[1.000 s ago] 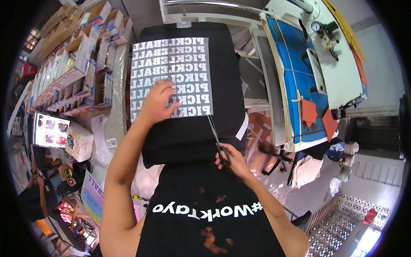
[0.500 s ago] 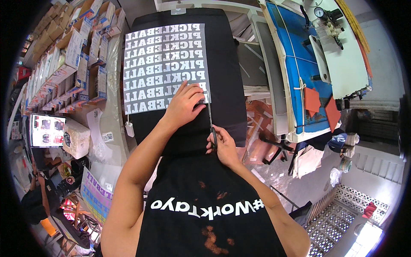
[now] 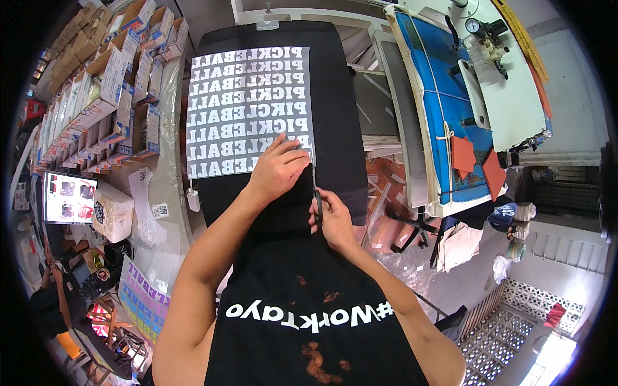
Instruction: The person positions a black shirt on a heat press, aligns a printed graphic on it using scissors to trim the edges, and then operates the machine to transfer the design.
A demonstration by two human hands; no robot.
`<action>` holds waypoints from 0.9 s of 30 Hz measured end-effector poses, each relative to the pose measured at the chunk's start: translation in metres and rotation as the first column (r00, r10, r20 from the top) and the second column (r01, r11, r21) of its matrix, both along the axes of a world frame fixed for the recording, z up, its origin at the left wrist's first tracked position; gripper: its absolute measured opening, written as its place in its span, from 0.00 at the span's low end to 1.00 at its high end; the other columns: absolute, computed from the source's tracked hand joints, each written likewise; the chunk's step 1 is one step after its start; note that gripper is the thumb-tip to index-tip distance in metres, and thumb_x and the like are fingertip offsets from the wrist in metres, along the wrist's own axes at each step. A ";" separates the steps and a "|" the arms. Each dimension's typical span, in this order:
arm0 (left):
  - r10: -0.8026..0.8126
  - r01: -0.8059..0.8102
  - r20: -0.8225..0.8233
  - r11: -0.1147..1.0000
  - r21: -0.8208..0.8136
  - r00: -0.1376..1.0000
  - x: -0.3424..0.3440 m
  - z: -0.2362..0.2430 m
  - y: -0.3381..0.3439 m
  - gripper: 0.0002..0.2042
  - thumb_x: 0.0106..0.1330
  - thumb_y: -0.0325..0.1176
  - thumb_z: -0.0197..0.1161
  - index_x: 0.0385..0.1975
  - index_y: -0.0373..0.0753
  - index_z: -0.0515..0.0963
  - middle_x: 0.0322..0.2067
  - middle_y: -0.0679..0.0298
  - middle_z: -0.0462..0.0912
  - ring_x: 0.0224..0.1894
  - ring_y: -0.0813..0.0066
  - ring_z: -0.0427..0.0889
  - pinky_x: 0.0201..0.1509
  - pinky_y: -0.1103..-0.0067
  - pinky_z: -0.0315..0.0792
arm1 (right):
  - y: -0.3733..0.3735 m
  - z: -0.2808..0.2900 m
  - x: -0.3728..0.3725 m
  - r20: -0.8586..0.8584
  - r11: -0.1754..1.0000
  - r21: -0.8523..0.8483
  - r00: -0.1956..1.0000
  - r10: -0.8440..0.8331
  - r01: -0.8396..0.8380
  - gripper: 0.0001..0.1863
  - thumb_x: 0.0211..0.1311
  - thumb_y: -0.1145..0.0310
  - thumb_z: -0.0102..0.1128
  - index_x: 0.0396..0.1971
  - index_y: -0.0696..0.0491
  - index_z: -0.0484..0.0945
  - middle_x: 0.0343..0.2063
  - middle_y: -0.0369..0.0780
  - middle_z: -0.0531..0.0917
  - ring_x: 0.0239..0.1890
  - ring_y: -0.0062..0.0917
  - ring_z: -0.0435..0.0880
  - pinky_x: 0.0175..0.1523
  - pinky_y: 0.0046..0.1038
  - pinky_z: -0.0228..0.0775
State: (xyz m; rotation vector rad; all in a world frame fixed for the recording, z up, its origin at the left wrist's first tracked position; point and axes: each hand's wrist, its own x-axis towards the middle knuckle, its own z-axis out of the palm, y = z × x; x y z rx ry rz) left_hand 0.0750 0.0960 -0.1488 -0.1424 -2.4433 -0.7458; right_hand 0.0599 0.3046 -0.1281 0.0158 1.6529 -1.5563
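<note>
A translucent sheet with several rows of white mirrored lettering (image 3: pixel 248 96) lies on a black padded board (image 3: pixel 337 109). My left hand (image 3: pixel 277 170) is on its lower right part, fingers bent and closed on the sheet's edge. My right hand (image 3: pixel 331 219) is closed around the dark handles of scissors (image 3: pixel 317 199), just below and right of my left hand. The blades point away from me and meet the sheet's right edge beside my left fingertips; whether they are open is too small to tell.
Cardboard boxes (image 3: pixel 103 83), a lit screen (image 3: pixel 69 196) and a foam block (image 3: pixel 112 212) stand at left; a co-worker's arm (image 3: pixel 56 289) shows below them. At right are a white machine with gauge (image 3: pixel 508 103), a blue pad (image 3: pixel 438 77), orange pieces (image 3: pixel 465 157) and a chair base (image 3: pixel 415 228).
Since a second ago, my left hand has moved right and closed its fingers at the sheet's edge. The scissors have moved up and left and now stand more upright beside it.
</note>
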 end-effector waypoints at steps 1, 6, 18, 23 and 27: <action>-0.002 0.002 -0.012 1.000 0.005 1.000 0.002 0.001 0.002 0.08 0.56 0.25 0.69 0.35 0.40 0.85 0.41 0.64 0.87 0.53 0.61 0.83 0.67 0.59 0.70 | -0.005 -0.001 -0.004 0.000 1.000 -0.016 1.000 -0.017 0.017 0.18 0.74 0.67 0.54 0.59 0.57 0.71 0.29 0.36 0.77 0.24 0.17 0.78 0.24 0.20 0.72; -0.009 0.010 -0.049 1.000 0.019 0.999 0.011 0.014 0.007 0.08 0.55 0.23 0.69 0.34 0.38 0.84 0.40 0.63 0.87 0.48 0.61 0.86 0.57 0.64 0.78 | -0.015 0.002 -0.011 -0.012 1.000 -0.004 1.000 -0.027 0.027 0.16 0.75 0.65 0.54 0.55 0.56 0.73 0.29 0.35 0.77 0.23 0.17 0.77 0.22 0.20 0.70; 0.002 0.005 -0.094 0.997 0.073 0.996 0.024 0.036 0.015 0.08 0.53 0.21 0.68 0.34 0.36 0.84 0.39 0.60 0.87 0.44 0.60 0.87 0.45 0.70 0.83 | -0.035 0.005 -0.028 -0.048 0.999 -0.005 0.998 -0.051 0.051 0.12 0.75 0.68 0.51 0.51 0.55 0.76 0.26 0.34 0.77 0.22 0.17 0.76 0.21 0.19 0.67; -0.001 0.011 -0.110 0.996 0.089 0.994 0.029 0.039 0.015 0.09 0.52 0.20 0.69 0.33 0.35 0.84 0.38 0.59 0.87 0.44 0.59 0.87 0.45 0.70 0.83 | -0.040 0.012 -0.028 -0.086 0.998 0.033 0.995 -0.043 0.046 0.12 0.75 0.69 0.49 0.51 0.55 0.76 0.26 0.34 0.78 0.21 0.17 0.76 0.20 0.20 0.65; 0.002 0.010 -0.119 0.995 0.099 0.993 0.036 0.048 0.018 0.09 0.51 0.19 0.69 0.33 0.35 0.84 0.38 0.59 0.87 0.44 0.59 0.87 0.45 0.70 0.83 | -0.052 0.003 -0.044 -0.077 0.998 -0.018 0.995 -0.057 0.056 0.15 0.73 0.75 0.47 0.56 0.60 0.73 0.24 0.35 0.78 0.20 0.16 0.75 0.20 0.20 0.65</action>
